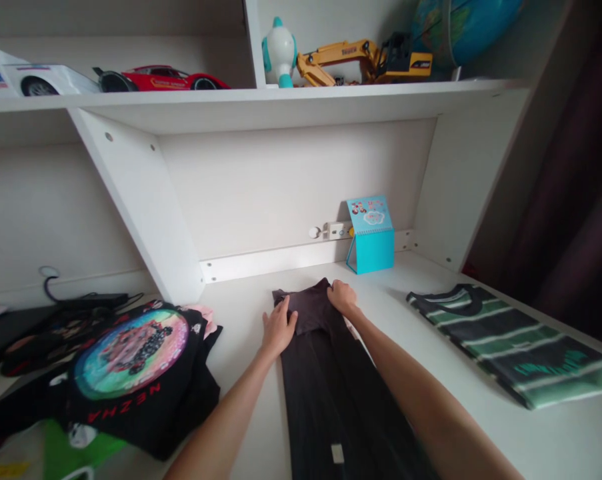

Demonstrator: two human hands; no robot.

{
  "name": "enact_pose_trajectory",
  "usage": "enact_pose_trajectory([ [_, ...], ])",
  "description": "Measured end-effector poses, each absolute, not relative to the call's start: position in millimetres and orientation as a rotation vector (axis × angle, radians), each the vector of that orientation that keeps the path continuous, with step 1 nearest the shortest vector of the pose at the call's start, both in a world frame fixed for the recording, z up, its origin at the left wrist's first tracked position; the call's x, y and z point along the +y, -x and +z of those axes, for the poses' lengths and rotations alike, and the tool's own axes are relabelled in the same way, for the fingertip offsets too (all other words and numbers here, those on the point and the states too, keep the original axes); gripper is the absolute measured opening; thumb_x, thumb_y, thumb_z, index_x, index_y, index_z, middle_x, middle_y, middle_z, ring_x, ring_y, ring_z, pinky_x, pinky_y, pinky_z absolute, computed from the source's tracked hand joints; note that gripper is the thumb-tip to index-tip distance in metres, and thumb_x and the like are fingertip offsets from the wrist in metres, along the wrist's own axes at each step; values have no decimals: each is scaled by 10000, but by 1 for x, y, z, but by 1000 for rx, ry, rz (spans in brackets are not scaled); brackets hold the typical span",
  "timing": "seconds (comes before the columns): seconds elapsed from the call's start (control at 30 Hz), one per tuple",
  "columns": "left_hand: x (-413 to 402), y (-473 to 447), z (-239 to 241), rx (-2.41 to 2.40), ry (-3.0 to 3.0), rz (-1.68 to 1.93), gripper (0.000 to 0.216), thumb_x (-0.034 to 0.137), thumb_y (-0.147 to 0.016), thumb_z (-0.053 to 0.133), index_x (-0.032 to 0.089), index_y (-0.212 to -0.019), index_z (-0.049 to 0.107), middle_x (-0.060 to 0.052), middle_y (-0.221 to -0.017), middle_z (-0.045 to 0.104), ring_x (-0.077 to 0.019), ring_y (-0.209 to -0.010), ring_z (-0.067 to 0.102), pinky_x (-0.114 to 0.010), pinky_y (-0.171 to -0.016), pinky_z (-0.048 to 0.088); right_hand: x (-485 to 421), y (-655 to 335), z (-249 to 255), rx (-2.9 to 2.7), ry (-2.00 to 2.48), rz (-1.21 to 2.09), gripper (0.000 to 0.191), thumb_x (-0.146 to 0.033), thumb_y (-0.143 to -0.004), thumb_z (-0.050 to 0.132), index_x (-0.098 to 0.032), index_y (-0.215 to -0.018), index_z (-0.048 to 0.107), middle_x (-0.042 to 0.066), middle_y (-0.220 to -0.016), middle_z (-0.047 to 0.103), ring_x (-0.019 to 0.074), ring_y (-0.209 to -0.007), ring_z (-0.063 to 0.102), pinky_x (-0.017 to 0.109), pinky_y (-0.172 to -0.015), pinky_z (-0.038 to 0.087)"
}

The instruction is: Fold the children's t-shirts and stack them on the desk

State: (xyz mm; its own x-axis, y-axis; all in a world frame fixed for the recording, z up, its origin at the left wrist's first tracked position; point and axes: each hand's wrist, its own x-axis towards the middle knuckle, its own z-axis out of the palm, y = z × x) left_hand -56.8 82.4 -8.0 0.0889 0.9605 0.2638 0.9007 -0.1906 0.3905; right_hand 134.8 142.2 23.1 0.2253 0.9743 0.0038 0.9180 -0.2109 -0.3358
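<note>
A dark garment, by its long shape a pair of trousers, lies lengthwise on the white desk in front of me. Its far end is a brownish, creased flap, and a small pale patch shows near the bottom of the view. My left hand rests on the left edge of that flap, fingers apart and flat. At the far right corner, my right hand has its fingers curled onto the cloth, fingertips partly hidden. The right forearm passes over the right side of the trousers.
A folded striped green shirt lies right. Left is a heap with a black printed T-shirt. A blue desk calendar stands behind, beside a power strip. Overhead, a shelf carries toy cars, an excavator and a globe.
</note>
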Motion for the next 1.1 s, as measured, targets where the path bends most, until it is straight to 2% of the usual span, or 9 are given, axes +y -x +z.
enact_pose_trajectory([
  [0.13, 82, 55, -7, 1950, -2255, 598, 537, 428, -896, 302, 201, -1381, 278, -124, -1458, 209, -266, -1293, 299, -551, -1025, 189, 140, -158, 17, -1744, 2272, 236, 305, -344, -877, 505, -138, -1100, 533, 71, -1067, 569, 170, -907, 573, 373, -783, 481],
  [0.23, 83, 54, -6, 1957, -2272, 543, 547, 452, -900, 266, 207, -1389, 260, -124, -1465, 184, -264, -1304, 275, -547, -1026, 185, 134, -163, 22, -1814, 2195, 177, 310, -309, -926, 399, -109, -1130, 518, 121, -1077, 571, 191, -950, 569, 369, -824, 449],
  [0.3, 83, 53, -6, 1960, -2278, 515, 551, 456, -903, 247, 209, -1396, 242, -117, -1464, 190, -256, -1320, 240, -544, -1029, 181, 130, -154, 27, -1925, 2069, 143, 354, -252, -956, 269, -96, -1182, 491, 162, -1160, 536, 201, -1047, 531, 339, -896, 390],
  [0.37, 83, 53, -6, 1966, -2285, 494, 555, 463, -905, 225, 209, -1398, 235, -109, -1462, 202, -248, -1335, 197, -542, -1031, 178, 127, -140, 29, -2073, 1905, 131, 394, -245, -958, 224, -113, -1268, 428, 150, -1302, 443, 189, -1186, 424, 291, -977, 300],
  [0.47, 83, 53, -8, 1986, -2299, 473, 575, 492, -901, 196, 209, -1401, 229, -108, -1458, 218, -249, -1343, 170, -538, -1035, 168, 125, -123, 21, -2256, 1735, 171, 552, -411, -925, 314, -102, -1380, 269, 121, -1442, 256, 198, -1320, 206, 283, -1043, 196],
  [0.57, 84, 54, -11, 2018, -2288, 449, 624, 541, -886, 185, 199, -1406, 214, -128, -1452, 227, -257, -1342, 169, -526, -1042, 155, 128, -124, 6, -2285, 1778, 247, 747, -549, -888, 279, -8, -1395, 186, 192, -1452, 177, 261, -1339, 127, 380, -1052, 174],
  [0.7, 84, 53, -10, 2033, -2276, 417, 653, 577, -870, 185, 210, -1409, 208, -135, -1456, 213, -272, -1344, 155, -527, -1040, 152, 137, -140, -4, -2246, 1880, 311, 761, -577, -889, 178, -25, -1411, 126, 177, -1467, 118, 254, -1350, 58, 463, -1053, 118],
  [0.9, 84, 53, -9, 2040, -2277, 405, 662, 590, -860, 185, 212, -1401, 235, -144, -1452, 220, -281, -1345, 146, -527, -1039, 150, 123, -143, 10, -2320, 1845, 395, 787, -636, -857, 159, -87, -1422, 138, 135, -1479, 84, 256, -1354, 25, 524, -1044, 53],
  [1.1, 82, 51, -8, 1994, -2329, 476, 635, 563, -865, 252, 283, -1419, 121, -145, -1462, 193, -285, -1346, 137, -544, -1018, 182, 50, -145, 16, -2472, 1660, 395, 863, -658, -838, 215, -19, -1411, 132, 184, -1460, 124, 256, -1351, 78, 434, -1072, 127],
])
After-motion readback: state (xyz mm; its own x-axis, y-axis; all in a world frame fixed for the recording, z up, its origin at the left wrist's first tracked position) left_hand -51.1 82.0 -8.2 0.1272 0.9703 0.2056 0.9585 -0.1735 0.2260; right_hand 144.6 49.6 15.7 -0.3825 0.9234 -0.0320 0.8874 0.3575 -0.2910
